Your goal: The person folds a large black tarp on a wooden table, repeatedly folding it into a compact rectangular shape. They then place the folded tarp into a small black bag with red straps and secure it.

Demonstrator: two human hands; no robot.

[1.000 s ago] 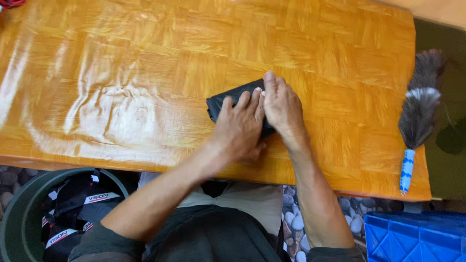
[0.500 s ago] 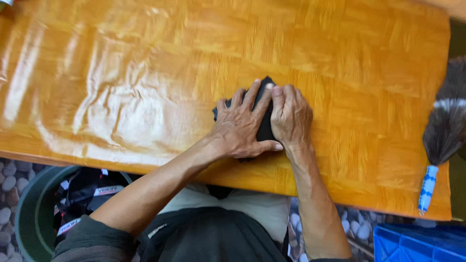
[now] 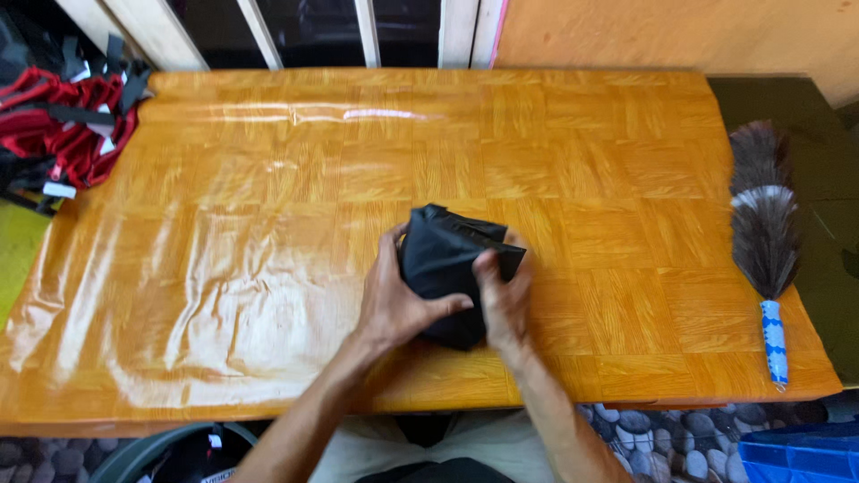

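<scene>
A folded black cloth item (image 3: pixel 445 259) is held just above the orange wood-patterned table (image 3: pixel 268 268), near its front edge. My left hand (image 3: pixel 394 300) grips its left side, thumb across the front. My right hand (image 3: pixel 506 300) grips its right side, fingers curled over the fabric. Both hands hold the bundle between them, and its lower part is hidden behind my fingers.
A feather duster (image 3: pixel 765 241) with a blue-white handle lies along the table's right edge. Red and black straps and bags (image 3: pixel 63 134) pile at the far left corner. A blue crate (image 3: pixel 796 456) and a dark bin (image 3: pixel 170 456) stand on the pebble floor below.
The black item lay flat under both pressing hands; now it is lifted off the table and gripped from both sides. The view has pulled back, showing the whole table.
</scene>
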